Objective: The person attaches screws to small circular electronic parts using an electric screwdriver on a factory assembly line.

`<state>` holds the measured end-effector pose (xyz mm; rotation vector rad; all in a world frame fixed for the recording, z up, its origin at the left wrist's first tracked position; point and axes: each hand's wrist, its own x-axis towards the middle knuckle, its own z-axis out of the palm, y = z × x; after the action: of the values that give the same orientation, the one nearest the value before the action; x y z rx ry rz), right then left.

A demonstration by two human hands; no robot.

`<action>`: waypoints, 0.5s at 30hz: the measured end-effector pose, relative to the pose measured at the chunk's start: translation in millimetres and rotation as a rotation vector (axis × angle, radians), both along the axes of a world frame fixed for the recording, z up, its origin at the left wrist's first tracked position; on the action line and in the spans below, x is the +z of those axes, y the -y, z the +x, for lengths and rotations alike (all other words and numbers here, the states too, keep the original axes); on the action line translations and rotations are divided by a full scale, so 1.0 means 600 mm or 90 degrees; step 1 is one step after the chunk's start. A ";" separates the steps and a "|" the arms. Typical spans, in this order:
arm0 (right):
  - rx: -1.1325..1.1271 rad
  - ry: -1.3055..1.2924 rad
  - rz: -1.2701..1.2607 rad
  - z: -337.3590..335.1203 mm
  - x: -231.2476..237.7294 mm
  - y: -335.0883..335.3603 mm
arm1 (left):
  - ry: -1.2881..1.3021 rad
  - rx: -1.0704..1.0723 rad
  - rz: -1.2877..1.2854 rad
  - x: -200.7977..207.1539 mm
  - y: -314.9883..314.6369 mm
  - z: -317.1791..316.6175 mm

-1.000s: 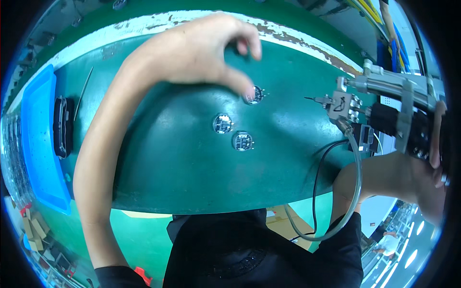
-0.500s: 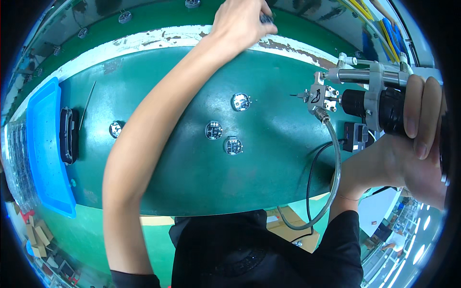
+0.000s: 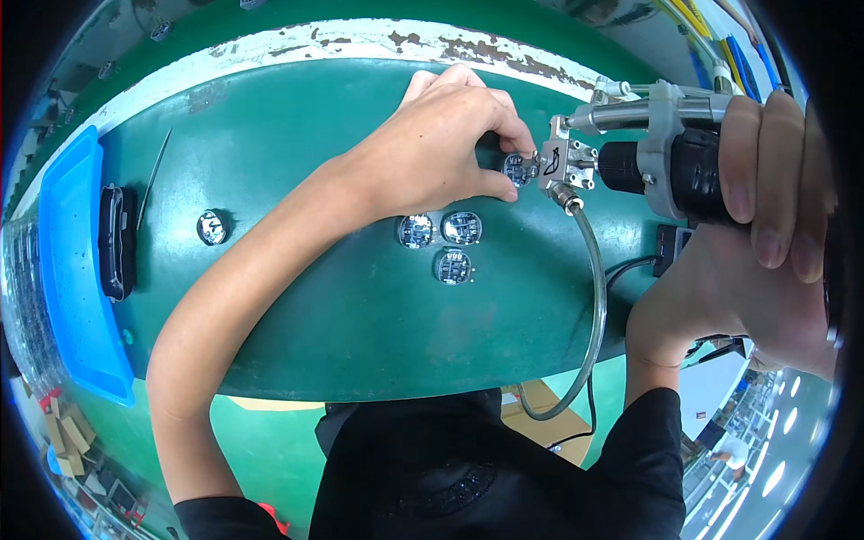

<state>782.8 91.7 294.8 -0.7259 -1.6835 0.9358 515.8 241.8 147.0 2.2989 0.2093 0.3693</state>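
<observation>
My left hand (image 3: pixel 450 144) pinches a small round circuit module (image 3: pixel 516 169) between thumb and fingers. My right hand (image 3: pixel 765 207) is wrapped round a dispensing gun (image 3: pixel 702 171) with a black barrel, a metal valve block and a clear hose. The gun's tip meets the held module; my fingers and the valve partly hide where they touch. Just below my left hand lie three similar modules: a left one (image 3: pixel 416 230), a right one (image 3: pixel 462 228) and a lower one (image 3: pixel 453 266). Another module (image 3: pixel 212 228) sits apart, left of my forearm.
At the left are a blue tray (image 3: pixel 85 270), a black case (image 3: pixel 117 243) and a thin metal rod (image 3: pixel 155 178). A chipped white ledge (image 3: pixel 297 47) borders the green table's far side; a green strip beyond carries more modules. A clear hose (image 3: pixel 598 297) bends down at the right.
My left hand has come back from beyond the white ledge to the gun's tip with a module. One table module now lies closer to its two neighbours. The view has shifted slightly.
</observation>
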 end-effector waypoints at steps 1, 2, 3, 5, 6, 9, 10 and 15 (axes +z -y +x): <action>0.001 0.000 -0.004 0.007 0.002 -0.001 | 0.000 0.000 -0.003 -0.003 0.000 0.001; 0.003 0.001 -0.008 0.010 0.003 0.002 | 0.016 -0.001 0.000 -0.005 0.000 0.001; 0.004 0.001 -0.012 0.010 0.005 0.005 | 0.032 -0.001 0.003 -0.006 0.000 0.001; 0.006 0.002 -0.016 -0.004 0.001 -0.002 | 0.037 0.001 0.003 -0.010 0.001 0.002; 0.006 0.002 -0.018 -0.004 -0.003 -0.010 | 0.041 0.003 0.004 -0.012 0.001 0.003; 0.011 0.004 -0.019 -0.046 -0.013 -0.034 | 0.029 0.012 -0.003 -0.009 0.001 0.001; 0.013 0.005 -0.020 -0.046 -0.002 -0.032 | 0.030 0.012 -0.004 -0.010 0.001 0.000; 0.016 0.005 -0.027 -0.089 -0.016 -0.048 | 0.033 0.014 0.002 -0.008 0.002 0.003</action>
<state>729.4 120.7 285.5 -0.7381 -1.6872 0.9903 517.4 240.3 142.4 2.2892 0.2085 0.4409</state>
